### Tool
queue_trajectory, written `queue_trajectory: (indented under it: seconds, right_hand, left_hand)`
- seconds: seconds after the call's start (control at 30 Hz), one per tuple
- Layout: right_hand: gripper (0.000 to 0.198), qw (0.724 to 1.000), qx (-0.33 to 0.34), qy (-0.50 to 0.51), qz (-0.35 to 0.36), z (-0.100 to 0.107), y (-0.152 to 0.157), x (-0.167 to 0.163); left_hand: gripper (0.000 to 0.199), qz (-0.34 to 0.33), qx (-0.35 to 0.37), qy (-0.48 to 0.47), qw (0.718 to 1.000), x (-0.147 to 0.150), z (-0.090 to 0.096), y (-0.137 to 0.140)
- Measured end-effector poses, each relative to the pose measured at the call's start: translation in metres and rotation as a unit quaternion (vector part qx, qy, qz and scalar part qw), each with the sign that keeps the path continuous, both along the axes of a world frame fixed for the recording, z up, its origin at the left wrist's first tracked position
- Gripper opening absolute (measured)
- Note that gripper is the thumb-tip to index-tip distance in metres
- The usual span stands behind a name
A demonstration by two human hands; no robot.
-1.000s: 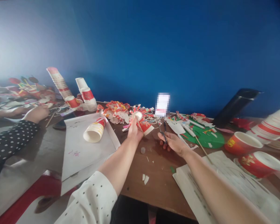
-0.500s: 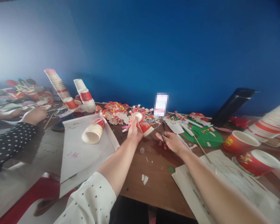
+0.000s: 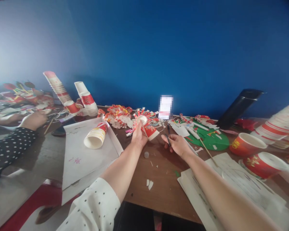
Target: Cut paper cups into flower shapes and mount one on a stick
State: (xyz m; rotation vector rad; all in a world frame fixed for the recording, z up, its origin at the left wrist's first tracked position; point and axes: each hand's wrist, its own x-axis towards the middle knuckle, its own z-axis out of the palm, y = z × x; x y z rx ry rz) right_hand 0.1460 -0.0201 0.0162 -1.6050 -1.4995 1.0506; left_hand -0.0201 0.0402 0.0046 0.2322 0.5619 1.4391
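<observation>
My left hand (image 3: 139, 136) is closed around a red and white paper cup (image 3: 152, 132) whose side is cut into strips; the round white base faces up under my thumb. The strips fan outward toward the wall. To the right, my right hand (image 3: 175, 143) grips a pair of dark-handled scissors (image 3: 169, 136). Their blades point away from me, a little apart from the cup. Small white paper scraps (image 3: 149, 184) and a small clear round piece (image 3: 146, 155) lie on the brown table below my hands.
Cut paper pieces (image 3: 118, 115) lie behind my left hand. A lit phone (image 3: 165, 107) leans by the wall. On the left are stacked cups (image 3: 95, 136) on white paper (image 3: 73, 173) and a co-worker's hand (image 3: 35, 120). Rightward are a green sheet (image 3: 219, 141), cups (image 3: 248, 144) and a black bottle (image 3: 240, 107).
The view has shifted very slightly. My hands, the cut cup and the scissors keep nearly the same places.
</observation>
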Motion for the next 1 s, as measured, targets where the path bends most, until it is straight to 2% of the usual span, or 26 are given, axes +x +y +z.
queue_trajectory:
  seconds: [0.23,0.53,1.0]
  right_hand:
    - [0.047,1.0,0.005,0.009,-0.028,0.0,0.001,0.001]
    - [0.047,0.996,0.013,0.052,-0.069,-0.004,0.002,-0.003]
    - [0.051,0.997,0.031,0.052,-0.05,-0.008,0.003,0.002]
  left_hand:
    - [0.025,0.01,0.003,-0.004,1.0,0.001,0.0,0.001]
    - [0.032,-0.013,0.013,-0.008,1.0,0.003,-0.003,0.0]
    - [0.02,0.018,0.014,-0.006,1.0,-0.001,-0.007,0.006]
